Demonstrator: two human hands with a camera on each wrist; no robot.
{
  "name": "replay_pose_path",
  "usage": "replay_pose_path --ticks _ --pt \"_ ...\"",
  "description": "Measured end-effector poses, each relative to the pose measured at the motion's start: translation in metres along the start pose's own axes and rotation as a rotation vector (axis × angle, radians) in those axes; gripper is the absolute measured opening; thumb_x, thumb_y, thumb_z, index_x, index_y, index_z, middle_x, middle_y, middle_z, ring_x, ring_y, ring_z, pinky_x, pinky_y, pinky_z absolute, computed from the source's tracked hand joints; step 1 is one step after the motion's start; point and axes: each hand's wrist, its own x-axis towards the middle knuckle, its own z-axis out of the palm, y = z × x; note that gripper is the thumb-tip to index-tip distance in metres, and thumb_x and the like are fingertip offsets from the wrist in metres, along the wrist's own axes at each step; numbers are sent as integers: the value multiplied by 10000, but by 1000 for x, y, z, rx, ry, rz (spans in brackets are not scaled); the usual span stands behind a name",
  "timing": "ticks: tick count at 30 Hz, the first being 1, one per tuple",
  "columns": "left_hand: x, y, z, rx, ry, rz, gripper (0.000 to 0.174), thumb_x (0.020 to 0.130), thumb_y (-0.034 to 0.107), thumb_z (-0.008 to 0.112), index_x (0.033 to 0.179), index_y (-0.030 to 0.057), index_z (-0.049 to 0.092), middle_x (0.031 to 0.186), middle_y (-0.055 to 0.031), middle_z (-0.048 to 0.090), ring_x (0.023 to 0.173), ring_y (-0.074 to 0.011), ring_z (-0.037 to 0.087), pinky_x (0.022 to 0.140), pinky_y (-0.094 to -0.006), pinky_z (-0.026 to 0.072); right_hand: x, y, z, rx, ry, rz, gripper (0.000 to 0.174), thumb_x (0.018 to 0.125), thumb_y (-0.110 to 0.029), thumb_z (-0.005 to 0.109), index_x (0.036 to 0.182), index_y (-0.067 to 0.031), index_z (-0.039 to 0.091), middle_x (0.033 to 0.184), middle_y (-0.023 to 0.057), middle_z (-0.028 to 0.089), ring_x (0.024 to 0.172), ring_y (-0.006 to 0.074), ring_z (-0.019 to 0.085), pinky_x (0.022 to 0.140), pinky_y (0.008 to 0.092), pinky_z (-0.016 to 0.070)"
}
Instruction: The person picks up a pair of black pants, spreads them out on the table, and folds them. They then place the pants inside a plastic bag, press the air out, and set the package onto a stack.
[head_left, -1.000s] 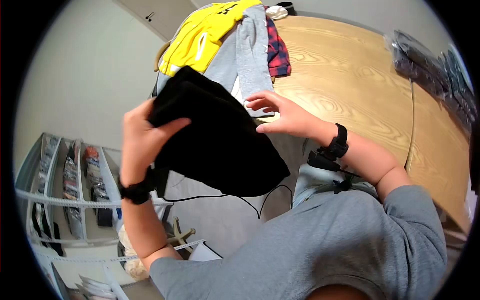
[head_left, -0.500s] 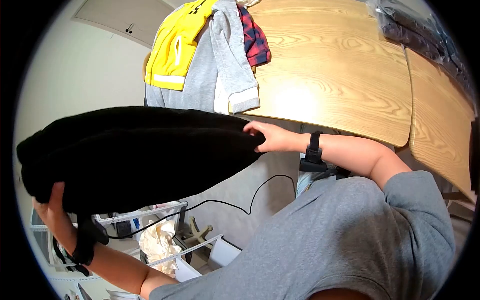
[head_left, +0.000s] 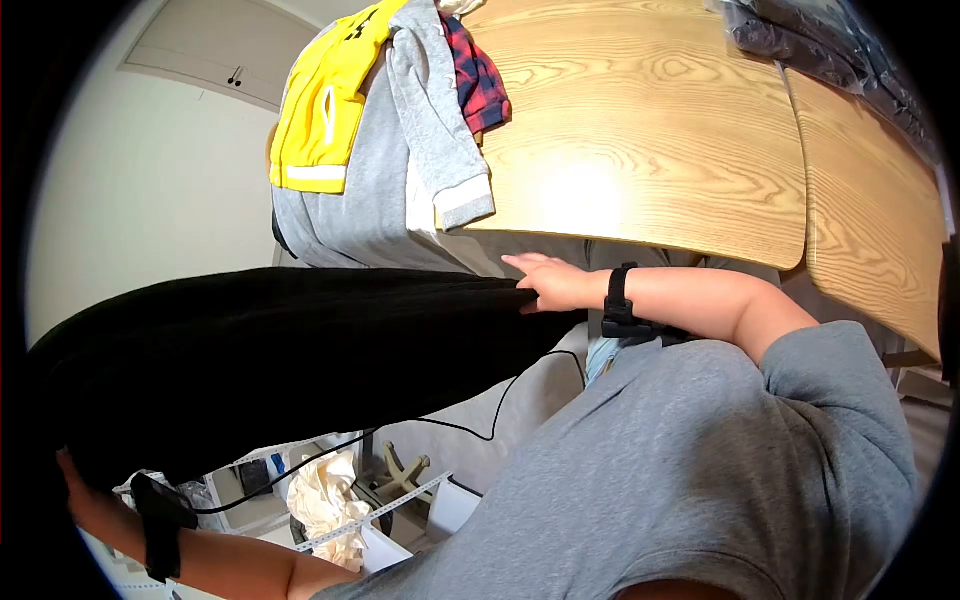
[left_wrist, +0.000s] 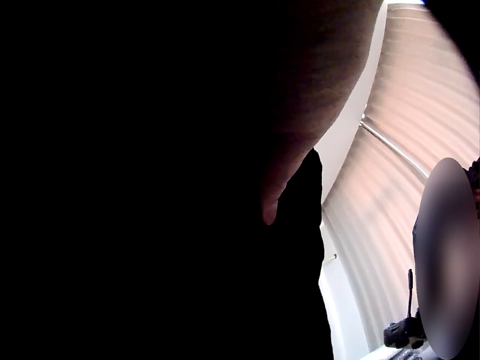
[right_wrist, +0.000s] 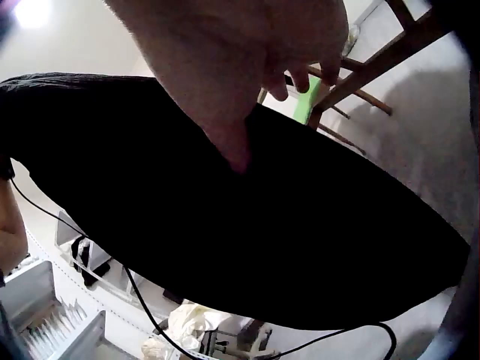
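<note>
A large piece of black cloth (head_left: 300, 350), long and bulging, is stretched sideways in the air in front of the body. At its far left end my left hand (head_left: 92, 505) holds it, the fingers hidden by the fabric. The left wrist view shows the left thumb (left_wrist: 270, 210) lying along the dark material. My right hand (head_left: 556, 285) pinches the upper edge near the right end. In the right wrist view the right thumb (right_wrist: 238, 154) presses on the front of the cloth while several other fingertips hang beyond its edge. Folds and openings do not show in the black.
A wooden table (head_left: 640, 130) stands ahead, with a yellow jacket (head_left: 330, 120), a grey sweatshirt (head_left: 430, 100) and a red plaid garment (head_left: 478, 75) draped at its left end. Plastic-wrapped clothes (head_left: 800, 40) lie at the back right. A black cable (head_left: 497, 420) hangs below the cloth, above shelving.
The black cloth was bunched up in the left hand; now it is spread out sideways. My left hand has moved far left and down, and my right hand, free earlier, has taken hold of the edge.
</note>
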Motion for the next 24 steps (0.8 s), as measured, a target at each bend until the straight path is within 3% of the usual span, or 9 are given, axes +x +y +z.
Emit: replay_pose_path --ticks 5,8,10,11,12,17,19,22,24 --pt "5 0 -23 18 131 43 444 906 369 537 1216 56 594 1194 -142 582 1082 -259 543 949 -375 412 1 11 16 -58 -135 -157 336 743 -294 723 938 -22 692 1506 147 220 1370 339 230 1074 424 285" --pt "13 0 -37 35 184 62 433 908 364 536 1208 59 601 1169 -140 585 1044 -252 542 917 -370 417 -1 12 22 -201 -131 -245 395 738 -329 720 995 -31 684 1421 147 376 1303 313 345 1048 412 310" --pt "15 0 -42 40 212 74 426 910 362 536 1203 61 605 1153 -138 587 1018 -247 542 896 -367 421 3 19 30 -148 -215 -217 333 745 -322 710 906 -32 687 1175 162 590 1112 323 529 927 421 412" --pt "16 1 -44 38 222 79 422 911 360 536 1200 62 608 1144 -138 588 1006 -245 542 886 -366 423 4 20 35 -92 -204 -81 294 747 -308 704 819 -25 674 861 174 659 853 364 610 765 449 472" --pt "16 0 -44 27 230 81 418 912 359 535 1198 63 610 1136 -137 590 993 -242 542 875 -365 425 0 14 29 -54 -166 -53 288 747 -301 702 810 -22 672 807 194 646 797 386 606 718 460 480" --pt "7 -8 -23 -61 221 90 400 916 352 534 1185 69 622 1095 -134 595 929 -231 541 822 -358 434 -34 -17 -43 90 -195 26 262 738 -253 697 750 5 654 660 196 611 619 362 591 585 424 475" --pt "-4 -10 -2 -118 196 89 393 917 349 533 1180 71 627 1078 -133 597 904 -226 541 801 -355 438 -69 -47 -99 149 -155 -28 261 721 -232 707 783 13 643 701 233 574 623 364 560 555 383 440" --pt "-23 -9 38 -237 129 81 383 920 344 532 1172 74 634 1053 -131 601 866 -219 541 769 -350 443 -138 -85 -182 355 -50 144 240 740 -163 727 865 23 642 740 128 633 675 186 597 617 297 459" --pt "-37 0 71 -337 68 73 377 921 342 532 1166 76 638 1036 -130 603 840 -214 541 748 -348 447 -189 -103 -219 221 141 227 196 739 -140 702 857 5 645 698 103 617 648 163 577 609 288 450"
